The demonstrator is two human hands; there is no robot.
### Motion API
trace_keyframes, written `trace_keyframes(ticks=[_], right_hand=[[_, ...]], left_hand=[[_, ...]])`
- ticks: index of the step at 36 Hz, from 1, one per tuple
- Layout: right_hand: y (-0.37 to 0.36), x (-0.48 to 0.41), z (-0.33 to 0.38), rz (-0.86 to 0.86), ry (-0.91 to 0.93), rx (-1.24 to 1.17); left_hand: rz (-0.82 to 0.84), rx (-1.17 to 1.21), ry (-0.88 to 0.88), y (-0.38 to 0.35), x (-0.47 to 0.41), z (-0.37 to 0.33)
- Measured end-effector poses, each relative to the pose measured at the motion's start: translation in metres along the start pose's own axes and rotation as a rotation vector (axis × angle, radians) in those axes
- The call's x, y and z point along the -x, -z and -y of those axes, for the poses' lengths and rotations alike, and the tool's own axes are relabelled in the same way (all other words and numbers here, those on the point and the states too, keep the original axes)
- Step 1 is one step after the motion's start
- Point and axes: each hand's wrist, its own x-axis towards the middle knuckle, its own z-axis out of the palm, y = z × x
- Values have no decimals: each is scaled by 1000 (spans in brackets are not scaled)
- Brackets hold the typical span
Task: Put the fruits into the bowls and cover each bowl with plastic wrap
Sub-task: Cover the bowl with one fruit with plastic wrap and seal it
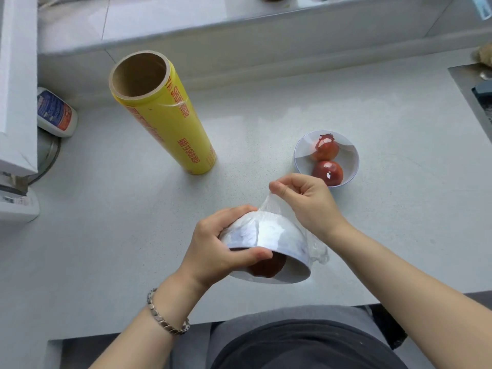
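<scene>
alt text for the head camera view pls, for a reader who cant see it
A person's left hand tilts a white bowl holding red fruit while the right hand stretches plastic wrap over it. Behind stand a yellow wrap roll and a second bowl.

Bright, even daylight, soft and diffuse. Pale sheen on the desk (266, 115) past the roll (162, 115), small glare spot on the near fruit (328, 173) in the far bowl (303, 155). Shadows weak: faint ones under the roll and beneath my hands. Wide-angle bend strong at the edges; the ledge (239, 30) up top curves. Focus decent mid-frame, corners soft. Wrap (269, 206) shows as hazy white streaks.
</scene>
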Motion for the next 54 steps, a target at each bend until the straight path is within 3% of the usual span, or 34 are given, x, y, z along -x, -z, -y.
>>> trace_keyframes(ticks=[7, 12, 14, 17, 21, 25, 29, 37, 41, 49, 54], right_hand=[[-3, 3, -6, 177, -184, 17], [3, 9, -7, 322, -349, 100], [9, 9, -8, 306, -374, 144], [21, 4, -11, 112, -362, 161], [37, 17, -1, -70, -100, 177], [32, 51, 21, 196, 300, 240], [17, 61, 12, 419, 360, 389], [11, 48, 18, 492, 112, 348], [15, 47, 16, 499, -70, 206], [31, 52, 2, 480, -168, -119], [32, 51, -4, 391, -197, -205]], left_hand=[[31, -107, -193, 3, -2, -3], [47, -95, -236, 4, 2, 2], [36, -72, -216, 5, 4, 2], [-18, -1, -151, 7, 7, 2], [-105, 50, -55, 6, 11, 5], [-167, 89, 4, 3, 12, 7], [-165, 119, 15, 1, 10, 6], [-153, 64, -13, 2, 12, 4], [-185, 125, 5, 0, 14, 3], [-304, 333, 69, -11, 9, 11], [-129, 311, 175, -9, 5, 12]])
